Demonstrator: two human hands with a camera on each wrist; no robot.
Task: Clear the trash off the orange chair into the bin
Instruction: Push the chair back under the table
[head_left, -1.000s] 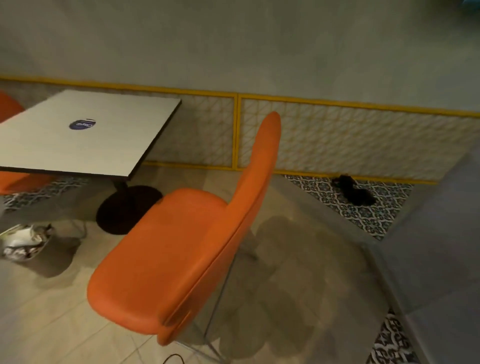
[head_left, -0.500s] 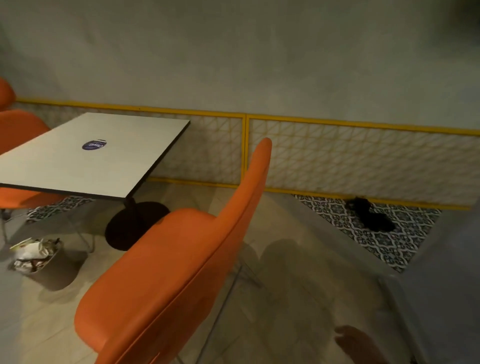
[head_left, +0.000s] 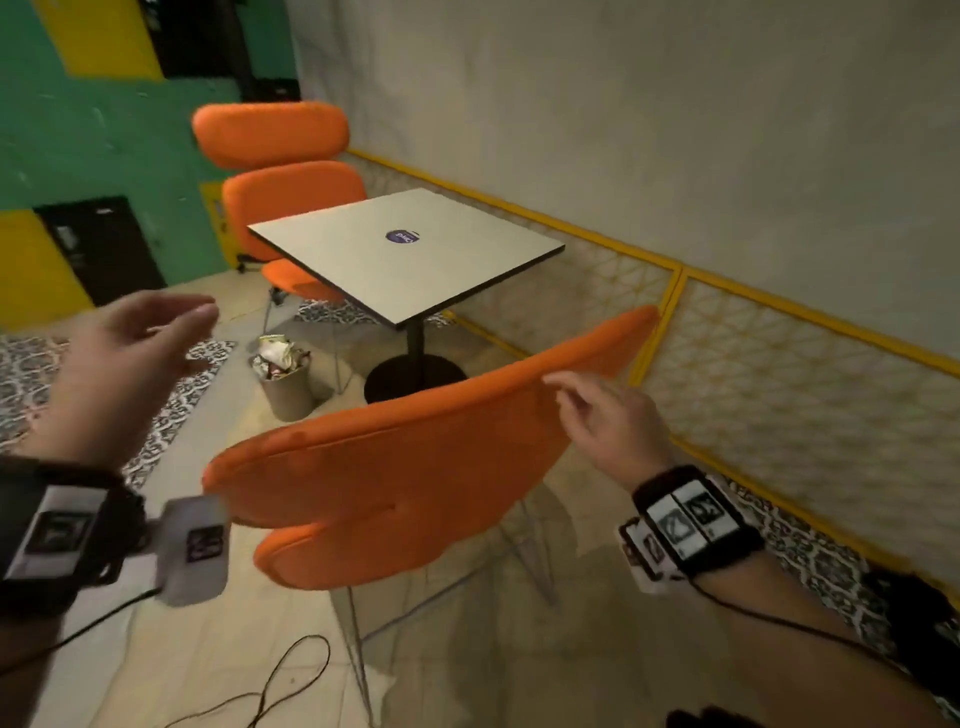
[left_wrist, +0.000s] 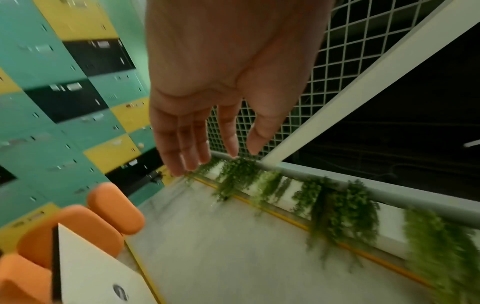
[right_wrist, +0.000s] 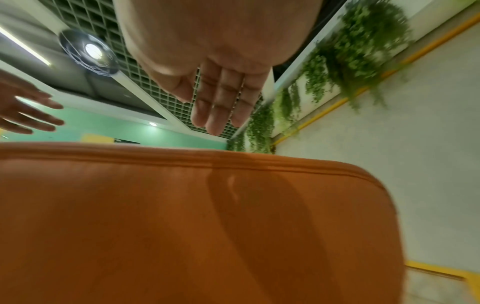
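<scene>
Beige floor tiles (head_left: 156, 649) and a grey wall with a yellow-framed mesh panel (head_left: 779, 374) surround the scene. Landmark is the orange chair (head_left: 395, 483), seen from behind in the head view; its seat is hidden by the backrest, so I cannot tell if any trash lies on it.

Beyond the chair, on the floor, stands the bin (head_left: 285, 387), a small grey round container. It is filled above the rim with crumpled paper and wrappers (head_left: 278, 353). The bin is beside the black foot of the counter (head_left: 410, 260), which is also beyond the chair and carries a round dark sticker (head_left: 401, 236). Two more orange chairs (head_left: 291, 192) stand on the far side of the counter.

Both hands are empty. The left hand (head_left: 124, 364) is in the air to the left of the chair and above it, fingers relaxed and loosely spread, touching nothing. The right hand (head_left: 608, 421) is at the top edge of the chair's backrest, fingers (right_wrist: 221, 102) straight and close together; whether they touch the edge I cannot tell. A black cable (head_left: 270, 686) lies on the floor in front of the chair.
</scene>
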